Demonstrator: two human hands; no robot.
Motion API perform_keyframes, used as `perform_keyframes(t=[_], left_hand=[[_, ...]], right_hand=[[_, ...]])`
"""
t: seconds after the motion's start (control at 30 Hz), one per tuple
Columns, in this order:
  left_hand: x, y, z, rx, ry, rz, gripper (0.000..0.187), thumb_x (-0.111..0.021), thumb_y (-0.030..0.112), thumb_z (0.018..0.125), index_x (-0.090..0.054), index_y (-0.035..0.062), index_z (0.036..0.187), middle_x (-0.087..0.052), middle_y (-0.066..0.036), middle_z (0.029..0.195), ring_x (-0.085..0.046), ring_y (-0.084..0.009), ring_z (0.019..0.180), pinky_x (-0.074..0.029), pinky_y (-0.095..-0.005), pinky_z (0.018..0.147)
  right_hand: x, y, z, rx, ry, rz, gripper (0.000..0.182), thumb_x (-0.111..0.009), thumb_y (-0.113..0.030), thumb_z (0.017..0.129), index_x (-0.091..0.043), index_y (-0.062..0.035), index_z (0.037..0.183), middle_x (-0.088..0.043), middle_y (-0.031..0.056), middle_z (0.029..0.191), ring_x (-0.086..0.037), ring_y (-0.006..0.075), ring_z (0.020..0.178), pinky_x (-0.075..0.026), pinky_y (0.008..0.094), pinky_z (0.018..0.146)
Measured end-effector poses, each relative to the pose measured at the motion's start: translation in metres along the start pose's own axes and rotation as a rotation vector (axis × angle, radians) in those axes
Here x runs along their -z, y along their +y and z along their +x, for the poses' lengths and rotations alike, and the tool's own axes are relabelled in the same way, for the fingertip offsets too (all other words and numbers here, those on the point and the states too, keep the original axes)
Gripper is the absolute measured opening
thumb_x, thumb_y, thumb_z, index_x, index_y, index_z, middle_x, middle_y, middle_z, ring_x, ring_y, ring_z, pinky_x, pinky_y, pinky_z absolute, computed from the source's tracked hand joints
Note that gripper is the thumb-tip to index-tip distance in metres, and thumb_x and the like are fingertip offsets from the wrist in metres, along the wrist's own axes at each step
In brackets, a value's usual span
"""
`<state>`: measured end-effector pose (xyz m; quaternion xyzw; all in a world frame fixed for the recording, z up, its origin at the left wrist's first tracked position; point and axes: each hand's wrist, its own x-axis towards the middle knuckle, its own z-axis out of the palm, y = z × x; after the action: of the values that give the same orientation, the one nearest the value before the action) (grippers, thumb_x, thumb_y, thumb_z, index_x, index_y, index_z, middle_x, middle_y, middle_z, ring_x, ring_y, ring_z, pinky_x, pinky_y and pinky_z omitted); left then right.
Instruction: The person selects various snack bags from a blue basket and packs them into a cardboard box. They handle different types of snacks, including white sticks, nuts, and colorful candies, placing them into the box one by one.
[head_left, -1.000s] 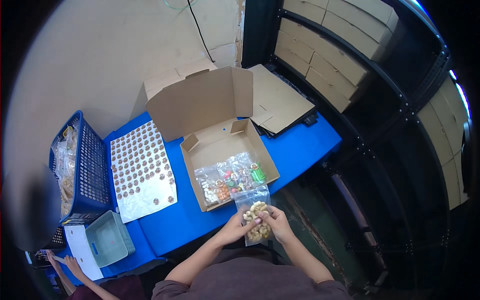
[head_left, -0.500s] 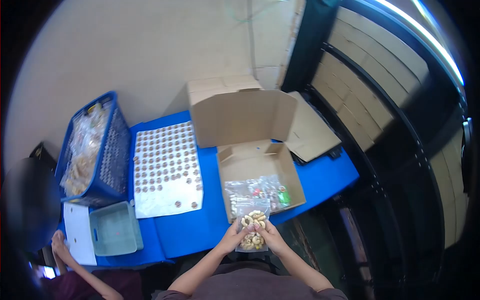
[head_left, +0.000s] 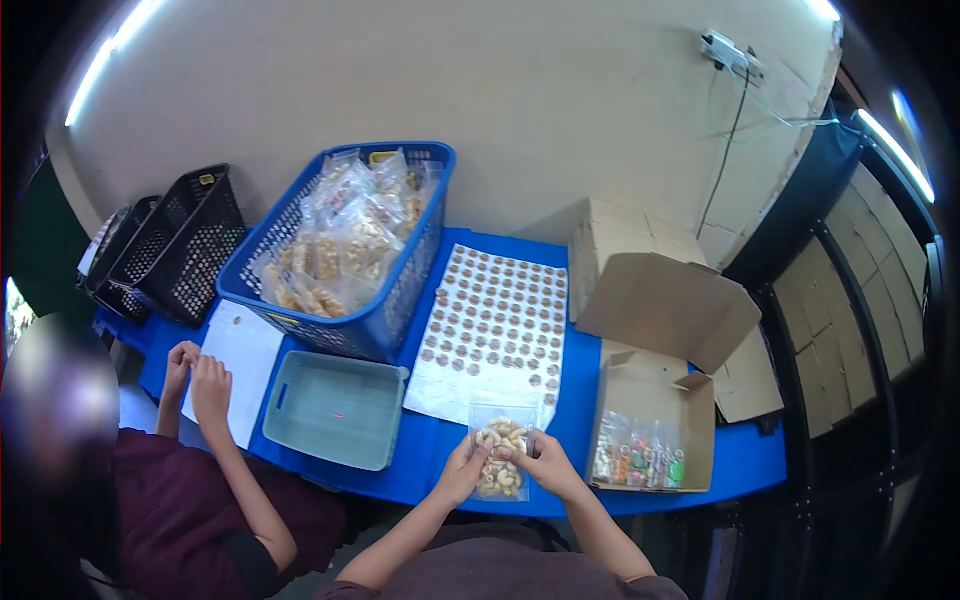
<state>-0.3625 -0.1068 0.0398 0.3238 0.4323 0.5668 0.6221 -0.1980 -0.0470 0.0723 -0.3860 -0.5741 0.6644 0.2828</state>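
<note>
Between my two hands I hold a clear plastic bag point(head_left: 502, 482) of pale, curled pieces, upright at the table's front edge. My left hand point(head_left: 461, 474) grips its left side and my right hand point(head_left: 550, 468) its right side, both thumbs lying across the front. Right behind the bag lies a white sheet point(head_left: 440, 391) with rows of round brown stickers point(head_left: 497, 312); several places at its near end are bare. To the right stands an open cardboard box point(head_left: 655, 395), with small clear bags point(head_left: 640, 464) of colourful contents inside.
A blue basket point(head_left: 398, 325) heaped with filled bags point(head_left: 345, 235) stands behind a grey-green tray point(head_left: 335, 415). At left, a co-worker's hands point(head_left: 205, 385) are above a white sheet point(head_left: 250, 345). Black baskets point(head_left: 185, 250) stand farther left; shelving point(head_left: 850, 320) is at right.
My view has swung left, so the cardboard box sits farther right and the blue basket nearer the middle. The bag stays in both my hands. More of the co-worker shows.
</note>
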Motion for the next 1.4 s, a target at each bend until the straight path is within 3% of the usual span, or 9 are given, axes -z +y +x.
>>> perform_keyframes(t=[0.33, 0.6, 0.73, 0.87, 0.93, 1.13, 1.2, 1.23, 1.4], left_hand=[[0.048, 0.045, -0.028, -0.154, 0.041, 0.371, 0.049, -0.07, 0.017, 0.086, -0.046, -0.0005, 0.124, -0.06, -0.008, 0.111, -0.058, -0.0117, 0.1, -0.048, -0.0284, 0.087], [0.071, 0.037, -0.046, -0.395, 0.443, 0.305, 0.032, -0.053, 0.026, 0.097, -0.055, -0.0033, 0.11, -0.066, -0.01, 0.096, -0.062, -0.014, 0.085, -0.05, -0.0294, 0.074], [0.074, 0.037, -0.048, -0.292, 0.337, 0.426, 0.033, -0.051, 0.025, 0.098, -0.052, -0.0028, 0.116, -0.064, -0.008, 0.101, -0.059, -0.0114, 0.092, -0.047, -0.0272, 0.083], [0.054, 0.041, -0.048, -0.25, 0.314, 0.639, 0.043, -0.048, 0.03, 0.099, -0.047, -0.008, 0.119, -0.065, -0.017, 0.1, -0.064, -0.0206, 0.092, -0.049, -0.0325, 0.081], [0.053, 0.04, -0.041, -0.25, 0.132, 0.639, 0.042, -0.046, 0.032, 0.098, -0.047, -0.005, 0.118, -0.064, -0.025, 0.094, -0.063, -0.0383, 0.091, -0.047, -0.0401, 0.077], [0.043, 0.048, -0.029, -0.29, 0.072, 0.659, 0.037, -0.052, 0.027, 0.096, -0.049, -0.0013, 0.119, -0.065, -0.02, 0.098, -0.066, -0.0308, 0.09, -0.048, -0.0364, 0.08], [0.05, 0.045, -0.021, -0.543, 0.173, 0.466, 0.034, -0.061, 0.018, 0.092, -0.051, 0.0015, 0.12, -0.067, -0.013, 0.1, -0.065, -0.0212, 0.089, -0.049, -0.0333, 0.082], [0.056, 0.046, -0.017, -0.504, 0.211, 0.264, 0.029, -0.065, 0.009, 0.088, -0.056, 0.0017, 0.115, -0.068, -0.008, 0.096, -0.063, -0.0144, 0.087, -0.048, -0.0293, 0.083], [0.082, 0.062, -0.032, -0.335, 0.273, 0.273, 0.015, -0.062, 0.01, 0.09, -0.066, -0.0008, 0.1, -0.069, -0.007, 0.085, -0.063, -0.0124, 0.087, -0.046, -0.025, 0.084]], right_hand=[[-0.059, -0.001, 0.029, -0.037, -0.105, 0.156, 0.037, -0.055, -0.025, 0.096, -0.05, 0.0011, 0.123, -0.06, 0.0062, 0.111, -0.055, 0.012, 0.103, -0.044, 0.0279, 0.09], [-0.119, 0.0, 0.032, 0.089, -0.245, 0.186, 0.046, -0.06, -0.012, 0.092, -0.042, 0.0007, 0.132, -0.058, 0.0069, 0.117, -0.054, 0.0146, 0.109, -0.044, 0.0286, 0.094], [-0.117, 0.003, 0.036, -0.002, -0.215, 0.231, 0.04, -0.057, -0.019, 0.094, -0.046, 0.0005, 0.127, -0.059, 0.0077, 0.116, -0.055, 0.0142, 0.107, -0.044, 0.0289, 0.093], [-0.097, 0.014, 0.036, -0.104, -0.044, 0.4, 0.033, -0.054, -0.024, 0.095, -0.052, -0.0018, 0.12, -0.06, 0.0072, 0.113, -0.056, 0.0135, 0.102, -0.043, 0.0296, 0.092], [-0.087, 0.007, 0.033, 0.017, 0.204, 0.268, 0.031, -0.055, -0.022, 0.095, -0.054, -0.0017, 0.119, -0.061, 0.0062, 0.108, -0.056, 0.0133, 0.099, -0.043, 0.0294, 0.09], [-0.072, -0.017, 0.027, 0.154, 0.269, 0.276, 0.026, -0.062, -0.011, 0.091, -0.058, -0.0007, 0.115, -0.06, 0.0058, 0.107, -0.056, 0.0101, 0.098, -0.044, 0.0258, 0.085], [-0.077, -0.009, 0.021, 0.213, 0.135, 0.104, 0.018, -0.062, -0.011, 0.091, -0.063, -0.0029, 0.107, -0.064, 0.0049, 0.096, -0.058, 0.0109, 0.096, -0.044, 0.0272, 0.088], [-0.078, -0.012, 0.018, 0.404, 0.091, -0.219, 0.012, -0.063, -0.012, 0.09, -0.067, -0.0028, 0.097, -0.066, 0.007, 0.094, -0.06, 0.0128, 0.093, -0.046, 0.0279, 0.084], [-0.097, -0.023, 0.011, 0.227, 0.049, -0.205, 0.015, -0.064, -0.013, 0.089, -0.069, -0.0008, 0.097, -0.067, 0.009, 0.096, -0.061, 0.0146, 0.091, -0.047, 0.0287, 0.084]])
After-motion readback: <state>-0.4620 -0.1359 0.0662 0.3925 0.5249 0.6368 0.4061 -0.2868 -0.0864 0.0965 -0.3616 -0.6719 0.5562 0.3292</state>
